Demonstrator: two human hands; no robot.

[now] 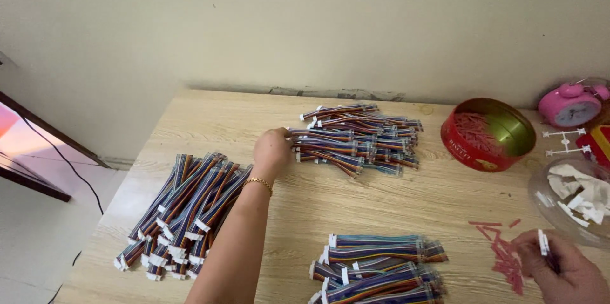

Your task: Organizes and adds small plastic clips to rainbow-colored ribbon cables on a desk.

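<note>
View from the head camera over a pale wood-grain table (356,199) set against a cream wall. The left hand (272,149), with a gold bracelet (257,182) at the wrist, reaches across to the far pile of multicoloured ribbon cables (359,137); its fingers are curled down onto the white connector ends at the pile's left edge, touching them, though whether a cable is actually pinched cannot be told from this angle. The right hand (562,269) sits at the lower right corner of the table, fingers closed around a small white connector piece (543,242) held upright between thumb and fingertips.

Two further cable piles lie on the table: a long, slanted pile (181,212) near the left edge, and a near pile (378,269) at the bottom centre, between the two arms. Loose red plastic strips (502,250) are scattered on the table just beside the right hand. Beyond them stands a round red tin (488,134) with a gold interior that holds more red strips. A clear plastic container (572,196) with white pieces inside sits at the right edge, near the right hand. A pink alarm clock (573,104) stands at the far right by the wall, with white plastic sprue pieces (564,140) just in front of it
</note>
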